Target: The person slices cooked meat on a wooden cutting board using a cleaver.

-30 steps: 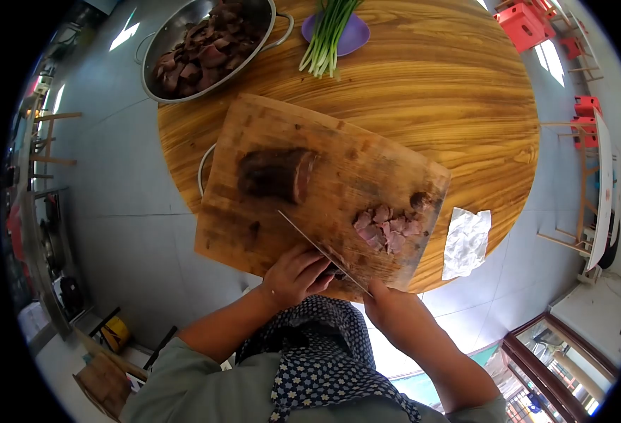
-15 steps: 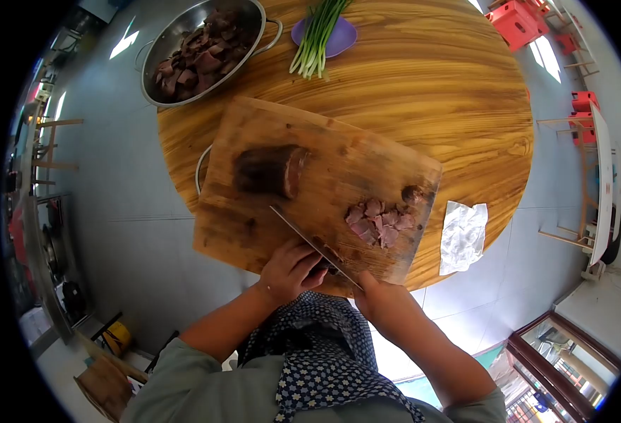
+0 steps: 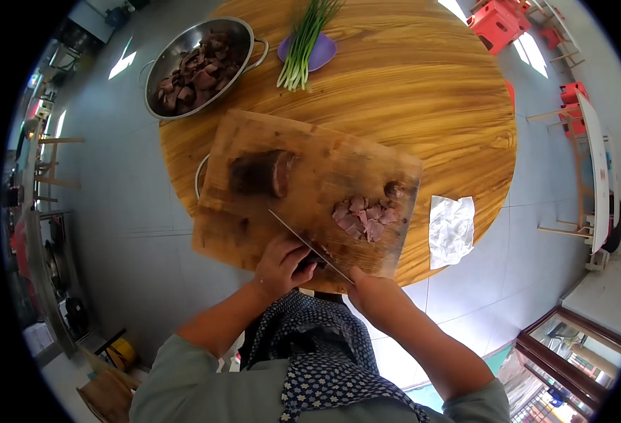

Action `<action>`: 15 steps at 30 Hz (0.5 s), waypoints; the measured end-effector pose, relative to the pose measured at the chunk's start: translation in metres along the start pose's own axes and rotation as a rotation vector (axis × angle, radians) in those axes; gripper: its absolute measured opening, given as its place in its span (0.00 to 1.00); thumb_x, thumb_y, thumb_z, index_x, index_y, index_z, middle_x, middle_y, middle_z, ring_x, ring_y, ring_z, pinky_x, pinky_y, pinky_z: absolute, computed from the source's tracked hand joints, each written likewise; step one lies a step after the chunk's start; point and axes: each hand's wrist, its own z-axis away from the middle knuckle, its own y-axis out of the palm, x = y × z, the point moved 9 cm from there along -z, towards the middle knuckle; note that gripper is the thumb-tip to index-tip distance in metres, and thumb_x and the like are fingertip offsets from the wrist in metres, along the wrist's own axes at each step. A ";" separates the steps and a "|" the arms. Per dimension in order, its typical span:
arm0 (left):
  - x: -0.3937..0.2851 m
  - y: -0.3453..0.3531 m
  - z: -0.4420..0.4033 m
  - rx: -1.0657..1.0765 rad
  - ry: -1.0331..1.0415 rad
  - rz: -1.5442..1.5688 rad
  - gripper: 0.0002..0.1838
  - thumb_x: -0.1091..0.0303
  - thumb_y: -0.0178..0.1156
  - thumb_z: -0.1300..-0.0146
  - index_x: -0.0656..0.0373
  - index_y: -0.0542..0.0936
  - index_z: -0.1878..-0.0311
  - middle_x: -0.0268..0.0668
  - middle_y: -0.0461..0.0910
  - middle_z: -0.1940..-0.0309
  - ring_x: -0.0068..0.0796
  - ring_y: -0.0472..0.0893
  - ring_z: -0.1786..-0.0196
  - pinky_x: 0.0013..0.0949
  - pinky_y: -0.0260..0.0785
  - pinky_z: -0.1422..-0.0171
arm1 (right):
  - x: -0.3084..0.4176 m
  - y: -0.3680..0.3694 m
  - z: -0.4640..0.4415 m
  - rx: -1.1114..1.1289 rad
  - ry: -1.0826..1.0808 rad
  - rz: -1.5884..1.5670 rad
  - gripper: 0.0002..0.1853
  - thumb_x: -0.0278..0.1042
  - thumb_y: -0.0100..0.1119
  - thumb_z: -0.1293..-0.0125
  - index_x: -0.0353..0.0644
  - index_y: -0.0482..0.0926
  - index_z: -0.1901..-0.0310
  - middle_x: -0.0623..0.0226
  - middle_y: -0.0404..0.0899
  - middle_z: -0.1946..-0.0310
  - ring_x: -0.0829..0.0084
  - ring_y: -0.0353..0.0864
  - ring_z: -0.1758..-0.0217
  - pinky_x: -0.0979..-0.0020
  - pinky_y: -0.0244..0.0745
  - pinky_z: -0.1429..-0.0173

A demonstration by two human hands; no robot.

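Note:
My right hand (image 3: 379, 299) is closed round the handle of a knife (image 3: 293, 231), whose thin blade points up and left over the wooden cutting board (image 3: 310, 141). Close beside the blade, my left hand (image 3: 279, 266) has its fingers bent over a dark piece of meat (image 3: 313, 260) at the board's near edge. The fingers and blade partly hide this piece. Farther up the board lies a large dark chunk of meat (image 3: 257, 174) with a cut reddish face. To the right is a pile of meat slices (image 3: 365, 218), with a small dark end piece (image 3: 394, 189) just beyond.
A two-handled metal colander or basin (image 3: 247, 42) full of dark meat chunks stands at the back left of the round wooden table (image 3: 430, 92). Green onions (image 3: 300, 53) lie across a purple plate (image 3: 323, 53). Crumpled white paper (image 3: 451, 233) rests near the right edge.
The view has shifted slightly, so the table and board appear a little lower and to the left. Both hands keep their holds, with the knife against nearly the same spot on the meat.

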 end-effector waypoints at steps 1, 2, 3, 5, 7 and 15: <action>-0.002 0.000 -0.002 -0.007 0.011 0.001 0.26 0.69 0.76 0.48 0.61 0.82 0.44 0.43 0.77 0.43 0.53 0.78 0.39 0.48 0.76 0.35 | -0.002 0.002 0.004 0.002 0.031 -0.010 0.11 0.38 0.50 0.22 0.38 0.70 0.52 0.40 0.82 0.70 0.36 0.83 0.63 0.42 0.76 0.58; -0.004 0.000 -0.001 -0.022 0.019 0.009 0.26 0.69 0.76 0.48 0.62 0.82 0.44 0.43 0.77 0.44 0.53 0.78 0.39 0.48 0.76 0.35 | -0.003 -0.001 0.012 -0.004 0.031 -0.005 0.11 0.38 0.50 0.22 0.38 0.70 0.52 0.40 0.82 0.70 0.36 0.83 0.63 0.42 0.76 0.58; -0.004 0.000 0.000 -0.037 0.019 0.016 0.26 0.69 0.76 0.48 0.62 0.82 0.44 0.43 0.77 0.44 0.53 0.79 0.39 0.48 0.76 0.36 | -0.008 -0.007 0.024 0.012 0.067 0.001 0.11 0.39 0.50 0.22 0.38 0.70 0.53 0.40 0.82 0.70 0.36 0.83 0.63 0.42 0.75 0.58; -0.007 -0.003 -0.003 -0.031 -0.002 0.017 0.26 0.69 0.76 0.48 0.63 0.81 0.45 0.44 0.77 0.44 0.53 0.79 0.40 0.47 0.76 0.36 | -0.011 -0.011 0.030 0.056 0.109 0.032 0.11 0.39 0.50 0.22 0.38 0.70 0.54 0.40 0.82 0.71 0.36 0.83 0.64 0.42 0.75 0.59; -0.004 -0.003 -0.002 -0.024 -0.024 0.006 0.26 0.69 0.76 0.48 0.63 0.81 0.45 0.44 0.77 0.45 0.53 0.79 0.40 0.47 0.76 0.36 | -0.009 -0.007 0.017 0.034 0.065 0.032 0.11 0.39 0.51 0.22 0.38 0.70 0.54 0.40 0.82 0.71 0.36 0.83 0.63 0.42 0.76 0.59; -0.002 -0.005 -0.005 -0.019 0.004 0.006 0.26 0.70 0.76 0.48 0.64 0.81 0.45 0.44 0.78 0.45 0.54 0.78 0.40 0.48 0.76 0.36 | -0.001 0.002 -0.009 -0.055 -0.029 0.018 0.12 0.38 0.51 0.23 0.36 0.71 0.52 0.39 0.82 0.69 0.36 0.84 0.62 0.43 0.77 0.56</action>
